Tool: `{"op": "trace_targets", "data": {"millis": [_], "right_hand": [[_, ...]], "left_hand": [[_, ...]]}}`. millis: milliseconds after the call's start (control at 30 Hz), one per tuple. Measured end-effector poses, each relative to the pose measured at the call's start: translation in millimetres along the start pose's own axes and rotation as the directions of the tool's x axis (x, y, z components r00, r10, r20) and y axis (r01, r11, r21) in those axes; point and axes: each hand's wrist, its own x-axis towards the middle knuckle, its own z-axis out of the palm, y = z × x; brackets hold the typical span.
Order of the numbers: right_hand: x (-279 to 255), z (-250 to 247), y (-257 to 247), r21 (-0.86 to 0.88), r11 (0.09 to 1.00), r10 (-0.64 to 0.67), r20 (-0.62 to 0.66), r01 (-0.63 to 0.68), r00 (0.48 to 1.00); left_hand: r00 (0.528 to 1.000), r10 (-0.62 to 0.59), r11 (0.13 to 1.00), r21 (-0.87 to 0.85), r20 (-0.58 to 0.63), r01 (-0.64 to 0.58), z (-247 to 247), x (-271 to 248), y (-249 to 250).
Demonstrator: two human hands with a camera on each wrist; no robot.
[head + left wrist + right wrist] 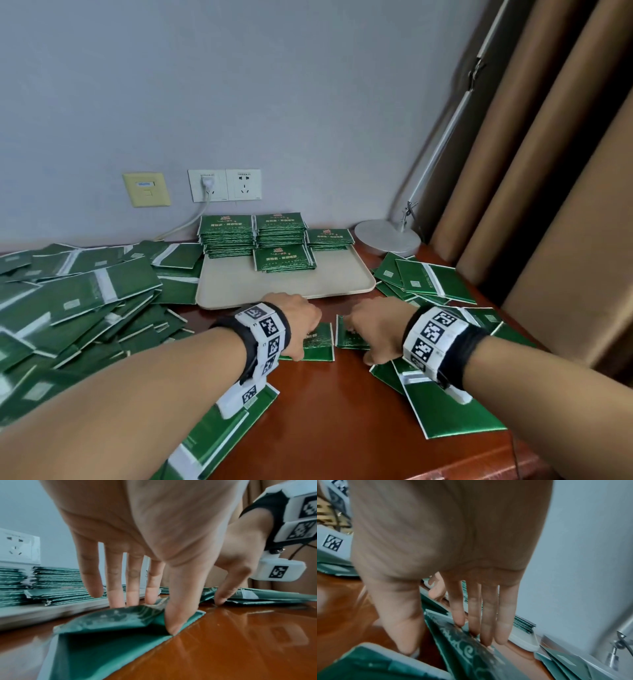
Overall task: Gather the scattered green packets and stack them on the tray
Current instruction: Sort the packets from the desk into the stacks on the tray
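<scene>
A beige tray (274, 287) at the back of the wooden desk carries several neat stacks of green packets (227, 236). Just in front of it, my left hand (308, 325) (150, 615) holds a green packet (320, 342) (109, 616) between straight fingers on its far edge and the thumb at its near corner; the packet bulges up over another one lying flat. My right hand (363, 329) (443, 642) holds a second patterned packet (347, 337) (467, 650) the same way, tilted up between thumb and fingertips. The two packets are side by side, a small gap apart.
A big heap of loose packets (78, 301) covers the desk's left side. A smaller group (424, 281) lies right of the tray, and more packets (445, 411) lie under my forearms. A lamp base (387, 236), wall sockets (224, 185) and a brown curtain (548, 171) stand behind and to the right.
</scene>
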Motion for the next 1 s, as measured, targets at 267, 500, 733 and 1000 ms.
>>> {"op": "trace_targets", "data": {"millis": [267,500,733,1000], "right_hand": [[10,-5,-21,-0.139,0.990,0.000,-0.013,-0.001,1.000],[10,-7,-19,-0.057,0.998,0.019,-0.084,-0.024,0.996],[14,-5,-13,0.008,0.996,0.089,-0.123,-0.089,0.988],[17,-6,-13,0.028,0.996,0.082,-0.146,-0.079,0.986]], "left_hand": [[1.000,0.021,0.996,0.081,0.010,-0.022,-9,2,14],[0.997,0.060,0.985,0.161,0.043,-0.067,-14,3,20],[0.997,0.040,0.996,0.086,-0.061,-0.034,-6,7,22],[0.996,0.028,0.998,0.065,-0.080,-0.022,-9,13,28]]}}
